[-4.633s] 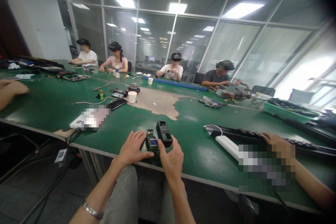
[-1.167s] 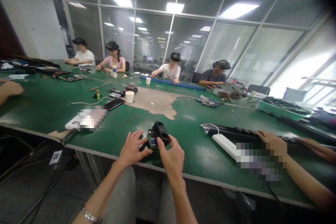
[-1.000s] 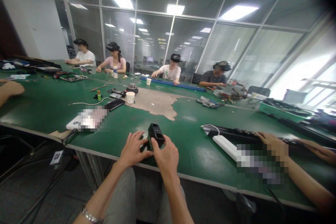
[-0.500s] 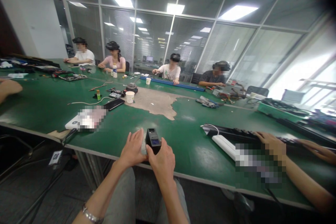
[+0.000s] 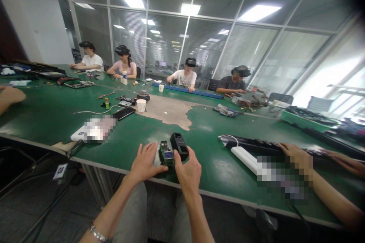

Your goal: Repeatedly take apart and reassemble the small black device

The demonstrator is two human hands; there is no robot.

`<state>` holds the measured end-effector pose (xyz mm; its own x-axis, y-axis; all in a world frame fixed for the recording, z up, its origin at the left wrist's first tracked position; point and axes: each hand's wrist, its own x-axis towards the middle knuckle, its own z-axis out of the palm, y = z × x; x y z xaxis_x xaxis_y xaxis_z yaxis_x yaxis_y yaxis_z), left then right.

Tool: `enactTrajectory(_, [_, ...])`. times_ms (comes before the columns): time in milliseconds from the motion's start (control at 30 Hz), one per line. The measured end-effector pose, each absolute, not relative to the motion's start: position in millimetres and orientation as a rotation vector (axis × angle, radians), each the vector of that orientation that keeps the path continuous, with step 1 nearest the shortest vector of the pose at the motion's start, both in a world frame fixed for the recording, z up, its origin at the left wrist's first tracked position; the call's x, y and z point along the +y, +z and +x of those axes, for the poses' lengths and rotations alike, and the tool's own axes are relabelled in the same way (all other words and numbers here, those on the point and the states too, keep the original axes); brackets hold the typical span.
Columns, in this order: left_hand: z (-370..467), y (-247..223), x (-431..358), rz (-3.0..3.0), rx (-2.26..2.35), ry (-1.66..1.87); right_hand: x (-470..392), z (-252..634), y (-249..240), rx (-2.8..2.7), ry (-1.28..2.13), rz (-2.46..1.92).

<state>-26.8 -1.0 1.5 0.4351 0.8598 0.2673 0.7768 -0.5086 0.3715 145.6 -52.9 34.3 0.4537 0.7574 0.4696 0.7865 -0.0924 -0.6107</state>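
My right hand (image 5: pixel 188 169) grips a black plastic case (image 5: pixel 179 145), which has cut-out openings in its upper face. Just left of the case is a green circuit board (image 5: pixel 166 154) with a small bluish screen. Beside that board, my left hand (image 5: pixel 145 162) lies with fingers apart and thumb stretched along its near end. Whether the thumb touches the board I cannot tell.
A white power strip (image 5: pixel 245 159) and a long black part (image 5: pixel 256 145) lie to the right, where another person's hand (image 5: pixel 296 155) rests. Left of centre are a black phone (image 5: pixel 124 112) and a paper cup (image 5: pixel 141 105). Several people sit across the table.
The black case has come off the circuit board and moved right with my right hand. The board now shows uncovered beside my left hand, whose thumb has stretched out.
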Motion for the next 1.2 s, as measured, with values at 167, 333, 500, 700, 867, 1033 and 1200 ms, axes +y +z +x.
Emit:
enactTrajectory(167, [-26,2,-1,2.505,1.438,0.604,-53,163,23,-1.268,-0.056,-1.949])
enactTrajectory(333, [-25,3,-1,2.514,1.443,0.59,-50,168,15,-1.31,-0.051,-2.013])
enactTrajectory(500, [-26,6,-2,2.53,1.434,0.571,-50,170,2,-1.394,-0.117,-2.011])
enactTrajectory(700, [-25,8,-2,2.536,1.44,0.559,-51,178,-2,-1.424,-0.128,-1.975])
enactTrajectory(867, [-25,9,-3,2.535,1.431,0.57,-54,176,17,-1.304,0.017,-1.9])
enactTrajectory(1033, [-26,6,-3,2.546,1.439,0.599,-53,153,42,-1.321,0.058,-1.76])
enactTrajectory(1200, [-27,3,-1,2.563,1.425,0.616,-49,129,48,-1.451,0.009,-1.847])
